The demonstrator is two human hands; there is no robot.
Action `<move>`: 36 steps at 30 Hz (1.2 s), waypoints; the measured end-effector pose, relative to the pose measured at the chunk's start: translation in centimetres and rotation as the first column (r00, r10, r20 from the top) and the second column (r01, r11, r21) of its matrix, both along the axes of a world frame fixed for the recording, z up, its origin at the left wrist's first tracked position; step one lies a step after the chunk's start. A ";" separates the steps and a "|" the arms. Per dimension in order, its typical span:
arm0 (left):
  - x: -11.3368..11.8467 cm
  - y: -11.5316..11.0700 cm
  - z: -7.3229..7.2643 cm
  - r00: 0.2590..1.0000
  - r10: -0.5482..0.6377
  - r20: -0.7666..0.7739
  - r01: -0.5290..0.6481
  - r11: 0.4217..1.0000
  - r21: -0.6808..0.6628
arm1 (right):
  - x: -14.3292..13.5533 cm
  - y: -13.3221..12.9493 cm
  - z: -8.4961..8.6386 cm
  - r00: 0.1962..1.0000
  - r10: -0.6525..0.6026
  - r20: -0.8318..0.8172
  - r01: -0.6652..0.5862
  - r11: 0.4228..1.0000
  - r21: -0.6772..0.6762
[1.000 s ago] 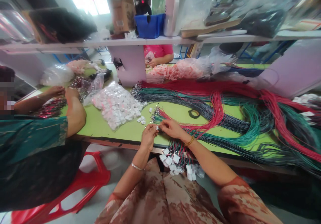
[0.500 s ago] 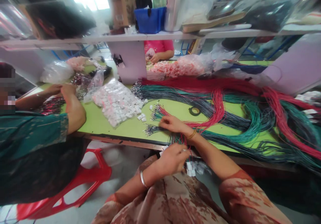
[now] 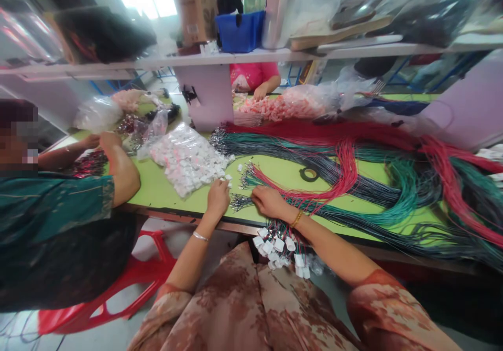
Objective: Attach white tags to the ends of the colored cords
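Green worktop (image 3: pixel 288 168) bore red wires (image 3: pixel 373 131) towards its far edge, liable to tangle if dragged; white plugs (image 3: pixel 279 244) hung below its front edge, where sleeves might snag them. Near that edge, the right hand (image 3: pixel 272 203) pinched black wires (image 3: pixel 242 201); the left hand (image 3: pixel 218 199) bunched by loose plugs (image 3: pixel 228 177), grip unclear

one bag of white connectors (image 3: pixel 187 162), one tape roll (image 3: pixel 303 176), one blue bin (image 3: pixel 240 34)

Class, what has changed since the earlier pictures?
The left hand dipped to the hanging connectors, then moved up and left to the white pieces beside the bag; any grip is unclear. The right hand, by the wire ends, and the tape roll stayed put.
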State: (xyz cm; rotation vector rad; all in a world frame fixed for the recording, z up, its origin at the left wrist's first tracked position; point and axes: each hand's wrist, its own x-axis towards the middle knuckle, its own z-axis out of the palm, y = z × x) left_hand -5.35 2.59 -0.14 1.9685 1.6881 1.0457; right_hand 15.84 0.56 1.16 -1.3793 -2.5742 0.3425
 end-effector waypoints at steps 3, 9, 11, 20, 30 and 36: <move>-0.9 0.3 -0.9 0.985 -0.018 -0.174 0.014 1.000 -0.023 | 0.1 0.0 0.1 0.999 0.007 0.047 -0.007 1.000 0.009; -1.3 -0.9 0.0 0.978 0.038 -0.207 -0.056 0.995 -0.083 | 0.3 0.5 0.2 0.997 0.049 0.056 -0.049 0.999 -0.003; -1.4 -1.1 0.4 0.998 0.066 0.019 -0.063 0.990 -0.125 | 0.4 0.8 0.2 0.997 0.063 0.046 -0.063 0.998 -0.010; -0.7 -2.1 1.2 0.371 0.230 0.900 0.248 0.909 -0.335 | 1.6 1.3 0.0 0.930 -0.006 -0.367 -0.006 0.999 -0.031; 2.4 -3.7 1.4 0.203 0.269 0.941 0.370 0.869 -0.328 | -1.4 0.5 1.3 0.684 -0.102 -0.723 -0.123 0.960 -0.252; 2.7 -3.7 1.1 0.219 0.263 0.940 0.410 0.849 -0.333 | -1.1 0.0 0.8 0.672 -0.134 -0.728 -0.020 0.980 -0.199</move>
